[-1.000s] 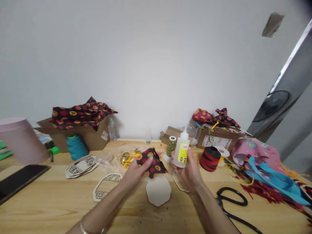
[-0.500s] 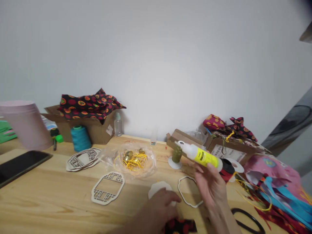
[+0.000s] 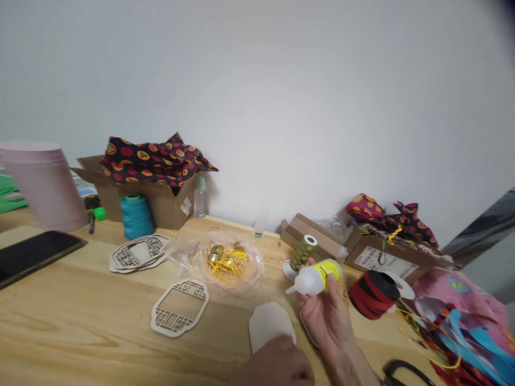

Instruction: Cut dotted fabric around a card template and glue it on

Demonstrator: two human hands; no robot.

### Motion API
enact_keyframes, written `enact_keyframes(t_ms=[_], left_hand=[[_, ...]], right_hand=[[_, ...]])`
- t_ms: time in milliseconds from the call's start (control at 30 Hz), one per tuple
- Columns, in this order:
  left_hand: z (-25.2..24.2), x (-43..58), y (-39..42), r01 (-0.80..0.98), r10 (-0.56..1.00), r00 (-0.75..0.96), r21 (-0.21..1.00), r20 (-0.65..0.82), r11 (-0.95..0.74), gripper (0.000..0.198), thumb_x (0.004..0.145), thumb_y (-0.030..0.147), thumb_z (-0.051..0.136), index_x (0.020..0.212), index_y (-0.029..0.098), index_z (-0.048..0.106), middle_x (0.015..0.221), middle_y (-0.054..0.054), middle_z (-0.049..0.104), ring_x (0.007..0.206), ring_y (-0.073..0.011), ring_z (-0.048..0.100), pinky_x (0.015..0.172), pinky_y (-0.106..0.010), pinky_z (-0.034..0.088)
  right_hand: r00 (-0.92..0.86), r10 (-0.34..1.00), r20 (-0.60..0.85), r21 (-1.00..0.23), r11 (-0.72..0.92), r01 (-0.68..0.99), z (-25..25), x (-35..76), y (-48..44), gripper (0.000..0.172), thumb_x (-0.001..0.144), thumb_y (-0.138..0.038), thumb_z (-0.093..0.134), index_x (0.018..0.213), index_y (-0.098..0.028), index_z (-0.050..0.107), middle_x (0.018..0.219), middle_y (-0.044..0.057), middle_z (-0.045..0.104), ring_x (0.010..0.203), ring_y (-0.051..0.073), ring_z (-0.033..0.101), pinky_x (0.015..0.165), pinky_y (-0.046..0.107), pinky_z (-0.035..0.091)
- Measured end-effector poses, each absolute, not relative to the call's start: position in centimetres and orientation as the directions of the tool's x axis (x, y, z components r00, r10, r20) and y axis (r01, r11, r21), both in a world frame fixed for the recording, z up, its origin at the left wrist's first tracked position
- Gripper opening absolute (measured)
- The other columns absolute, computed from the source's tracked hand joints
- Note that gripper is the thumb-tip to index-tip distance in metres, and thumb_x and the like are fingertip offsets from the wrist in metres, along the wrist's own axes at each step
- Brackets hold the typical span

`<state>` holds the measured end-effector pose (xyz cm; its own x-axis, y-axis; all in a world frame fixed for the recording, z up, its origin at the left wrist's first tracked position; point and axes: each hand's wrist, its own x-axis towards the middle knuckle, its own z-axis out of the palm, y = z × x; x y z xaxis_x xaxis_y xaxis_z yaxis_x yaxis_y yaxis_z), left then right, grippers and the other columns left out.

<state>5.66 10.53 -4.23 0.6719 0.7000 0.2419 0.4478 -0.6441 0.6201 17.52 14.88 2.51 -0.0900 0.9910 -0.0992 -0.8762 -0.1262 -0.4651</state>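
Note:
My right hand (image 3: 330, 321) is wrapped round a white glue bottle (image 3: 317, 277) with a yellow label, its nozzle tilted down to the left. At the bottom edge, my left hand (image 3: 279, 364) is closed at the lower end of a pale, flat plate with a wavy outline (image 3: 270, 324); its fingertips are partly hidden. My right hand mostly covers a thin outline frame (image 3: 308, 328). Left of the plate, a lattice cut-out frame (image 3: 157, 326) lies flat on the table.
Behind lie a plastic bag with bells and yellow cords (image 3: 257, 262), stacked lattice pieces (image 3: 116, 262) and a teal thread cone (image 3: 137, 217). Right are a green thread spool (image 3: 302, 253), a red-black ribbon roll (image 3: 368, 297) and cardboard boxes (image 3: 322, 238). A phone (image 3: 36, 254) lies left.
The glue bottle has come down and left, its nozzle now pointing lower, towards the plate. My left hand has moved down, uncovering more of the plate. The dark patterned cloth below is out of sight.

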Motion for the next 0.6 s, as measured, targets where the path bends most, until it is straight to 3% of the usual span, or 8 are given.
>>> enact_keyframes(t_ms=[67, 133, 200, 267, 333, 467, 600], left_hand=[[-2.8, 4.8, 10.7, 0.551, 0.728, 0.647, 0.521, 0.228, -0.652, 0.009, 0.078, 0.032, 0.060, 0.078, 0.030, 0.069, 0.111, -0.004, 0.064, 0.108, -0.0260, 0.053, 0.097, -0.047, 0.034], [-1.4, 4.0, 10.7, 0.644, 0.768, 0.619, 0.454, 0.164, -0.616, 0.016, 0.076, 0.030, 0.062, 0.091, 0.033, 0.067, 0.135, -0.007, 0.044, 0.124, -0.0357, 0.035, 0.098, -0.062, 0.021], [-0.4, 3.4, 10.7, 0.694, 0.785, 0.618, 0.438, 0.044, -0.571, 0.039, 0.069, 0.026, 0.067, 0.106, 0.033, 0.061, 0.144, -0.011, 0.028, 0.128, -0.0422, 0.021, 0.094, -0.069, 0.017], [0.3, 3.0, 10.8, 0.708, 0.775, 0.629, 0.460, -0.067, -0.535, 0.056, 0.063, 0.021, 0.067, 0.116, 0.032, 0.055, 0.145, -0.014, 0.022, 0.129, -0.0422, 0.015, 0.096, -0.067, 0.016], [0.9, 2.8, 10.8, 0.704, 0.764, 0.636, 0.485, -0.107, -0.519, 0.060, 0.063, 0.017, 0.062, 0.120, 0.032, 0.051, 0.145, -0.013, 0.023, 0.131, -0.0376, 0.014, 0.099, -0.062, 0.015], [2.0, 2.6, 10.7, 0.690, 0.756, 0.647, 0.501, -0.103, -0.522, 0.060, 0.063, 0.012, 0.055, 0.120, 0.032, 0.052, 0.142, -0.011, 0.033, 0.131, -0.0311, 0.019, 0.103, -0.056, 0.013], [2.1, 2.2, 10.6, 0.643, 0.721, 0.692, 0.491, -0.044, -0.587, 0.052, 0.069, 0.018, 0.056, 0.118, 0.032, 0.054, 0.139, -0.013, 0.038, 0.130, -0.0307, 0.025, 0.102, -0.058, 0.014]], right_hand=[[-0.079, 0.993, -0.088, -0.474, -0.111, -0.873, 2.4, 17.3, 14.9, 0.041, 0.053, -0.023, 0.082, 0.090, -0.020, 0.064, 0.082, 0.003, 0.073, 0.066, 0.013, 0.068, 0.050, 0.019, 0.054], [-0.070, 0.994, -0.089, -0.464, -0.104, -0.879, 2.4, 17.3, 15.0, 0.038, 0.054, -0.024, 0.081, 0.088, -0.019, 0.065, 0.080, 0.003, 0.073, 0.065, 0.013, 0.068, 0.050, 0.019, 0.054], [-0.063, 0.994, -0.088, -0.444, -0.096, -0.891, 2.3, 17.4, 15.1, 0.036, 0.055, -0.025, 0.081, 0.087, -0.018, 0.065, 0.078, 0.003, 0.073, 0.066, 0.013, 0.067, 0.050, 0.019, 0.054], [-0.060, 0.995, -0.077, -0.418, -0.086, -0.905, 2.2, 17.7, 15.2, 0.033, 0.057, -0.026, 0.079, 0.086, -0.018, 0.065, 0.077, 0.002, 0.072, 0.063, 0.012, 0.066, 0.050, 0.019, 0.054], [-0.080, 0.995, -0.065, -0.405, -0.099, -0.909, 2.1, 17.9, 15.2, 0.029, 0.061, -0.029, 0.077, 0.085, -0.017, 0.064, 0.076, 0.002, 0.072, 0.053, 0.008, 0.062, 0.048, 0.016, 0.052], [-0.114, 0.992, -0.055, -0.415, -0.127, -0.901, 1.9, 18.4, 15.0, 0.028, 0.067, -0.037, 0.071, 0.082, -0.014, 0.064, 0.071, 0.003, 0.071, 0.037, 0.002, 0.049, 0.038, 0.012, 0.044], [-0.026, 0.999, -0.029, -0.458, -0.036, -0.888, 3.2, 18.6, 14.6, 0.033, 0.068, -0.045, 0.067, 0.081, -0.015, 0.064, 0.071, 0.002, 0.071, 0.036, 0.001, 0.048, 0.038, 0.011, 0.044]])
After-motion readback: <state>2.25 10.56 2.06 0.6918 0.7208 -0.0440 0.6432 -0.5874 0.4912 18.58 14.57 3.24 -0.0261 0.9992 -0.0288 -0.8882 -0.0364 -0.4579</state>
